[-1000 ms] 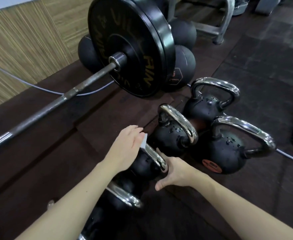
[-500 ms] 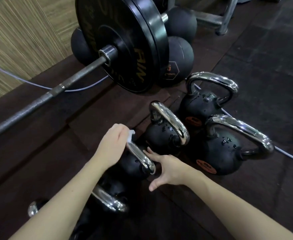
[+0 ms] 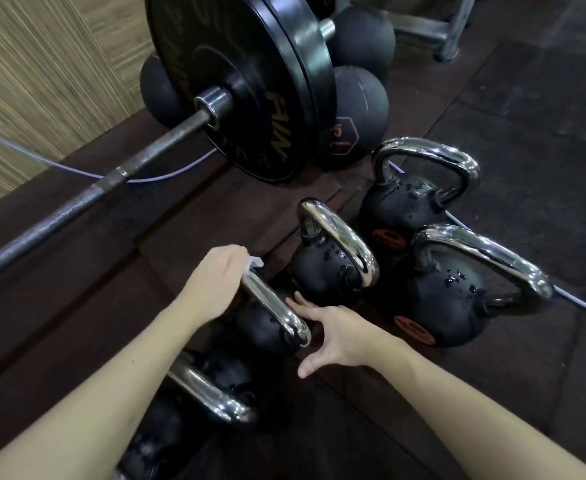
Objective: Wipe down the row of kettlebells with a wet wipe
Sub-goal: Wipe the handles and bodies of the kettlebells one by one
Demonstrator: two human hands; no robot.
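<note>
**Left hand on the chrome handle, wipe peeking out**

The left hand [image 3: 215, 282] is wrapped over the far end of a shiny chrome handle [image 3: 277, 306], fingers curled round it, and a scrap of white wet wipe [image 3: 255, 263] pokes out from under the knuckles, pinned between palm and metal. That handle belongs to a black round-bodied kettlebell [image 3: 260, 327] sitting on the dark rubber gym floor [image 3: 526, 133], second from the near end of the row. Across from it, the right hand [image 3: 333, 330] lies with fingers straight and spread, thumb splayed toward the camera, fingertips touching the bell's near side just beside the handle's lower end.

Closer still, another chrome-handled black kettlebell [image 3: 208, 393] sits partly under the left forearm. Beyond the hands, a third black kettlebell with a chrome handle [image 3: 333, 261] stands upright, beaded with water drops. To its right, two larger black kettlebells with orange labels, one nearer [image 3: 457, 296] and one farther [image 3: 412, 195], stand just beside each other, both speckled with droplets.

Behind them, a long steel barbell [image 3: 111, 181] loaded with black bumper plates [image 3: 250, 81] lies across the floor. Dark round medicine balls [image 3: 357, 109] rest against the plates, and a thin pale cable [image 3: 59, 166] runs along the wood-grain wall [image 3: 42, 81].
</note>
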